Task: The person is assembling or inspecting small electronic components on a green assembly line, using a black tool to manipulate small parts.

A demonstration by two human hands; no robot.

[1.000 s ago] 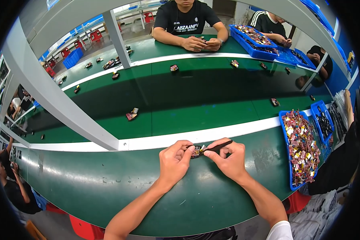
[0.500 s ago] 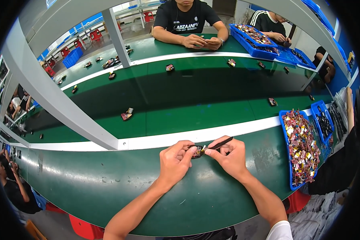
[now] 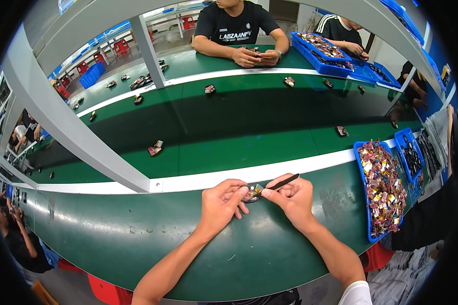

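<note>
Across the green table (image 3: 137,239), both forearms reach in from the lower edge. Left hand (image 3: 220,203) pinches a small component (image 3: 251,193) at its edges, just above the tabletop; it looks light, stiff and probably delicate. Right hand (image 3: 291,197) grips a slim black tool (image 3: 280,184), tip touching the component.

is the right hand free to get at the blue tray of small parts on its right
Probably not yet: the right hand holds a thin black tool against the small part. Nothing lies between it and the blue tray.
</note>
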